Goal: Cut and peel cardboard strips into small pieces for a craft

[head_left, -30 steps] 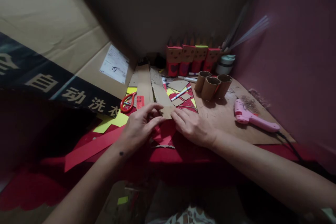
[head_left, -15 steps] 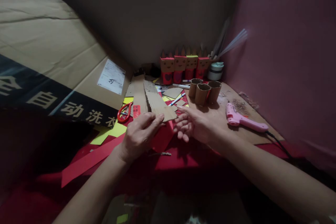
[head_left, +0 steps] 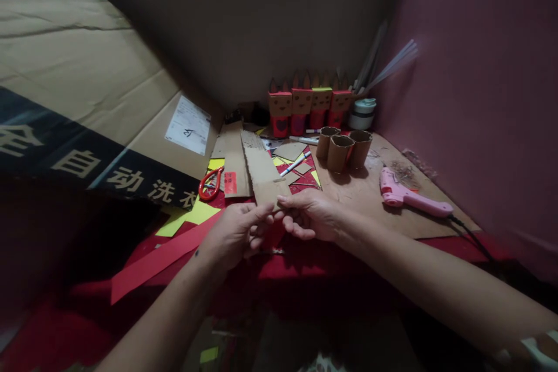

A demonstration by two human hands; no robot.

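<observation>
Red tablecloth [head_left: 300, 267] spreads beneath both hands, with a dim purple wall [head_left: 462, 87] standing beyond the right one. We find the corrugated cardboard strip [head_left: 264, 163] directly ahead of the hands, its near end at the fingertips and its long axis running away from them, angled slightly leftward toward the far end. We note the left hand [head_left: 239, 228] pinching that near edge between thumb and forefinger, its remaining fingers curled below. We record the right hand [head_left: 311, 212] pinching near the right corner, thumb uppermost, other fingers loosely curled. Both sets of fingertips all but meet, so we judge neither hand the nearer; whether they touch, we cannot tell. Red-handled scissors [head_left: 201, 188] lie ahead and left of the left hand; cardboard tubes [head_left: 340, 157] stand ahead of the right hand, and a pink glue gun [head_left: 414, 202] lies to its right.
</observation>
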